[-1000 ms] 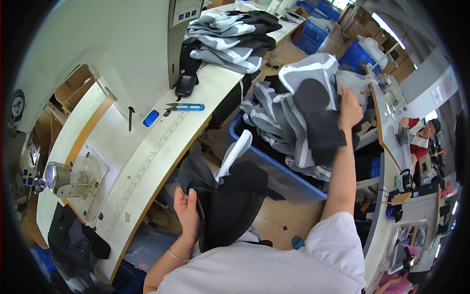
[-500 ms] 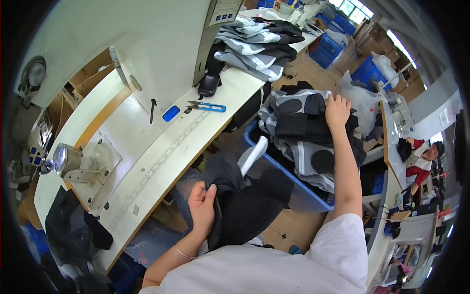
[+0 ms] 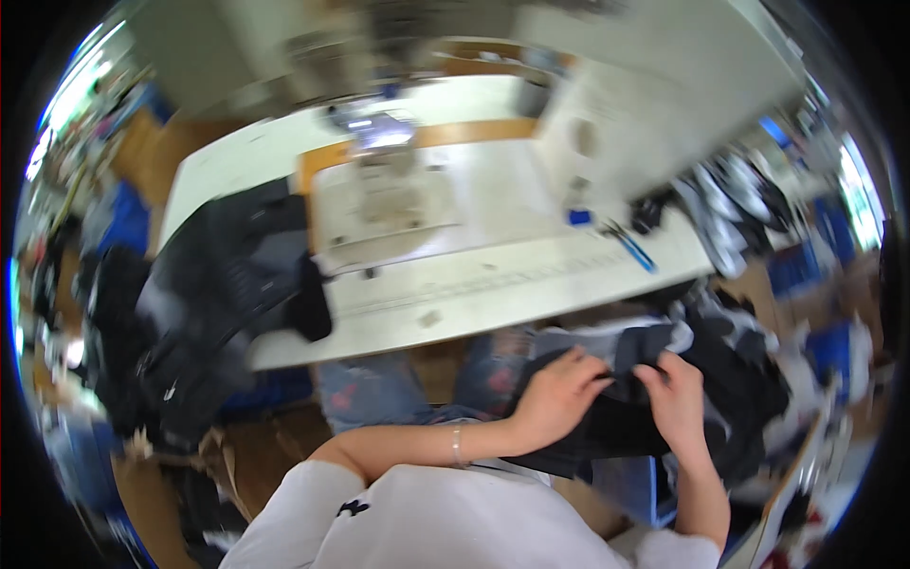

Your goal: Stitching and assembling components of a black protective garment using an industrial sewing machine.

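My left hand [image 3: 561, 400] has its thumb and fingers closed on a black and grey fabric piece [image 3: 621, 427]. Close to its right, my right hand [image 3: 677, 394] pinches the same cloth with thumb and forefinger. The piece lies over my lap side and the pile of black, grey and white fabric pieces [image 3: 749, 379]. Under that pile, part of a blue bin [image 3: 637, 488] shows. The picture is smeared by motion, so the cloth's edges between my fingers are hard to make out.
Ahead stands a white sewing table [image 3: 464, 303] with a sewing machine [image 3: 384, 190]. Blue-handled thread snips [image 3: 633, 248] lie on its right part. Dark garments [image 3: 227, 275] hang over its left end. More grey and white pieces [image 3: 730, 204] are stacked at the far right.
The view has swung left toward the sewing machine. My right hand has left the top of the pile and come beside my left hand. Both now grip the cloth.
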Demonstrator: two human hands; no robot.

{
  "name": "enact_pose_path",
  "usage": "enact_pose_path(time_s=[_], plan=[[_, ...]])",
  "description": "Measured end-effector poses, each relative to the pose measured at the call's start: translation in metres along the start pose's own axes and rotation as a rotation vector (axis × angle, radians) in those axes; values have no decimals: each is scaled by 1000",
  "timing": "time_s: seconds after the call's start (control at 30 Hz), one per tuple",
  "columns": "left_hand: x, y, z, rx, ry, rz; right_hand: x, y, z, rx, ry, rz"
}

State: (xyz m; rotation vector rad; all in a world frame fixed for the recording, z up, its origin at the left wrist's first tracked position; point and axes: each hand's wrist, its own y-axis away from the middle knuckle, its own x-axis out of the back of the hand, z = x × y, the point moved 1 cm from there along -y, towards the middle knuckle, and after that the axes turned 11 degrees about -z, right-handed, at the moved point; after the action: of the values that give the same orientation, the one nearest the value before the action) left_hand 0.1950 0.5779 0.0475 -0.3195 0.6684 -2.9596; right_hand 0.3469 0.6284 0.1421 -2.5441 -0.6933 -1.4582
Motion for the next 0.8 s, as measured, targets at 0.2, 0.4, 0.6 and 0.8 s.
enact_pose_path(time_s=[0.2, 0.4, 0.6, 0.8], plan=[[71, -6, 47, 172, -33, 9, -13, -53, -102, 343, -82, 292], [171, 14, 41, 265, 45, -128, -62, -122, -170, 584, -517, 20], [363, -20, 34, 318, -1645, 136, -93, -159, -183, 778, -523, -4], [431, -23, -4, 812, -1196, 35, -107, -181, -209, 711, -663, 175]])
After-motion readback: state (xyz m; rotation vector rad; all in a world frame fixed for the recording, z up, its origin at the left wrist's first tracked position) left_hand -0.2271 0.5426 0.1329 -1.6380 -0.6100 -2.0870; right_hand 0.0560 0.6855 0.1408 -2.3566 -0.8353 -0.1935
